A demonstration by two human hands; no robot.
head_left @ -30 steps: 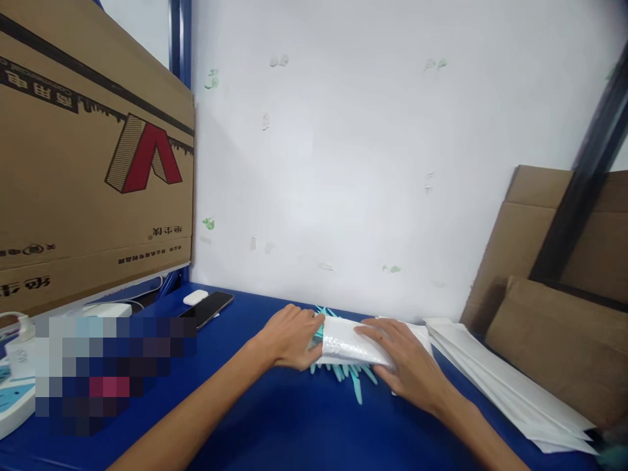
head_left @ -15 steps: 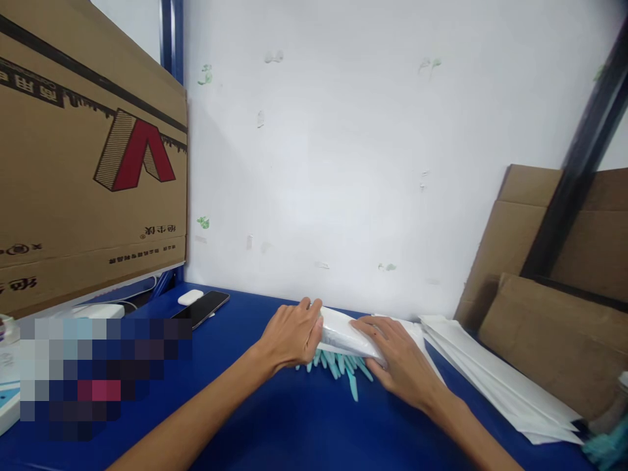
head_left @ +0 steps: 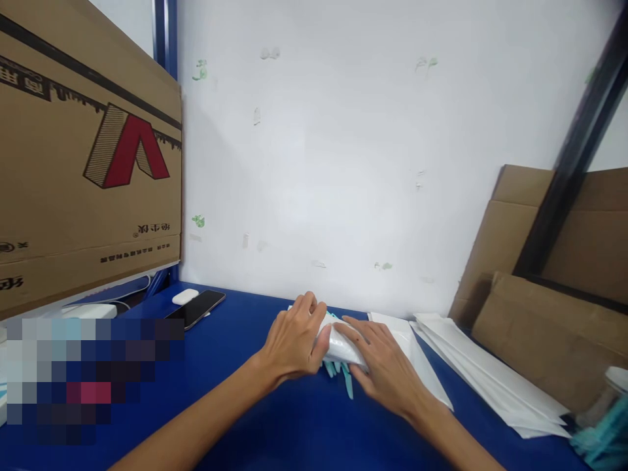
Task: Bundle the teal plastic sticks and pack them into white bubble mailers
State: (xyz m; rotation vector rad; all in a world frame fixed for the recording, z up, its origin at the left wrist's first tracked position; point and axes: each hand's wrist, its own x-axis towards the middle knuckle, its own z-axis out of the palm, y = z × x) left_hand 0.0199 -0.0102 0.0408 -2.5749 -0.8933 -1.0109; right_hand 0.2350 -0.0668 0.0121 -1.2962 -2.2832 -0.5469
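A white, shiny plastic packet [head_left: 343, 347] is between my two hands over the blue table. My left hand [head_left: 297, 340] is closed on its left end, the thumb along the near side. My right hand [head_left: 380, 356] grips the right end with bent fingers on top and the thumb in front. From beneath the packet stick out several slim, tapered teal pieces [head_left: 347, 383]; their other ends are hidden. A bit of teal also shows on the far side, between the hands.
White flat sheets or bags [head_left: 490, 379] lie to the right, beside folded cardboard [head_left: 544, 347]. A clear container [head_left: 601, 399] with teal pieces stands at the lower right. Left are a phone [head_left: 199, 307], a white case [head_left: 185, 297] and a large carton [head_left: 93, 163]. A white wall [head_left: 314, 163] closes the back.
My hands have come closer together on the packet, and less of it shows. Fewer teal pieces stick out below it. The view has shifted slightly.
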